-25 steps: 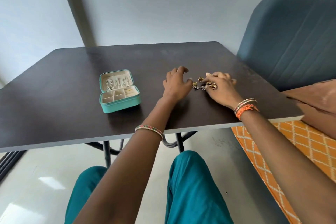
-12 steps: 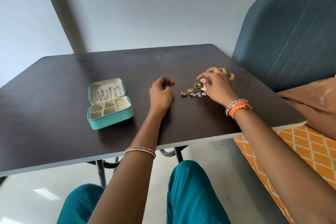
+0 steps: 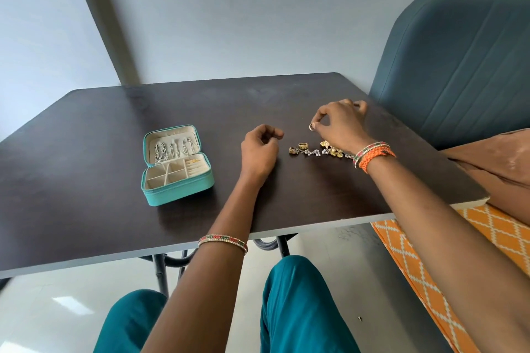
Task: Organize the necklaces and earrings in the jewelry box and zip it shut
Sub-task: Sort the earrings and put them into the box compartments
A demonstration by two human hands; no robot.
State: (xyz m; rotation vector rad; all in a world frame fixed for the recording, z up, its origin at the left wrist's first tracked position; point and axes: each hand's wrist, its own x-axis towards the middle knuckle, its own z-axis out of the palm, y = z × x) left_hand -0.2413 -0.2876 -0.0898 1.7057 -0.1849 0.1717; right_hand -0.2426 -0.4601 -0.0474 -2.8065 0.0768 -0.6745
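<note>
A teal jewelry box (image 3: 177, 186) lies open on the dark table (image 3: 100, 137), left of centre. Silver necklaces (image 3: 172, 149) hang inside its raised lid, and a gold piece sits in a back compartment. A small pile of gold and pearl earrings (image 3: 318, 150) lies on the table to the right. My right hand (image 3: 341, 123) is lifted just above that pile and pinches a small gold ring-shaped earring (image 3: 311, 127) between thumb and forefinger. My left hand (image 3: 259, 149) rests on the table left of the pile, fingers loosely curled, holding nothing.
A blue-grey upholstered chair back (image 3: 459, 66) stands at the table's right edge. Brown cloth (image 3: 496, 169) and orange patterned fabric (image 3: 487, 238) lie at the right. My knees in teal trousers (image 3: 301, 309) sit below the near table edge.
My right hand has lifted off the pile with one small gold earring pinched. My left hand drew back to the left, away from the earrings. The camera view shifted.
</note>
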